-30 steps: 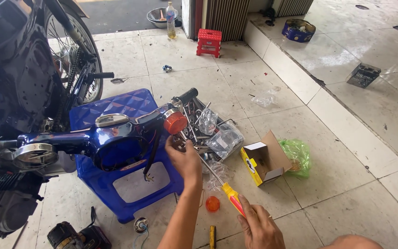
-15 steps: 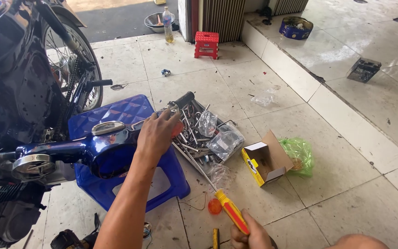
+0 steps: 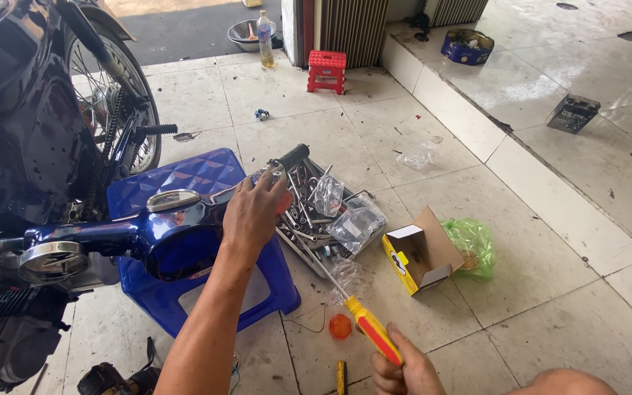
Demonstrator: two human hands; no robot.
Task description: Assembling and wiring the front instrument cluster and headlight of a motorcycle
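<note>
**Hands on handlebar and screwdriver**

Head view: left hand (image 3: 251, 212) reaches forward, palm down, and closes over the blue handlebar assembly (image 3: 162, 234) near the base of its black grip (image 3: 292, 156); the fingers curl around the bar, with a bit of orange showing just past the fingertips. Under that hand and the handlebar sits a blue plastic stool (image 3: 184, 179). Right hand (image 3: 404, 369), low at the frame's bottom edge, is wrapped in a fist around the yellow and red handle of a long screwdriver (image 3: 363, 325), whose thin shaft slants up and left toward the left hand. Just left of the right hand, an orange lens (image 3: 340, 326) lies on the tiled floor (image 3: 550, 219). Between the two hands, slightly beyond, a tray of tools (image 3: 309, 219) holds clear plastic bags. Right of the screwdriver shaft stands an open cardboard box (image 3: 420, 252), touching a green plastic bag (image 3: 471, 245). Far left of the left hand is the dark motorcycle (image 3: 31, 132). Well beyond both hands stands a small red stool (image 3: 327, 70).
</note>
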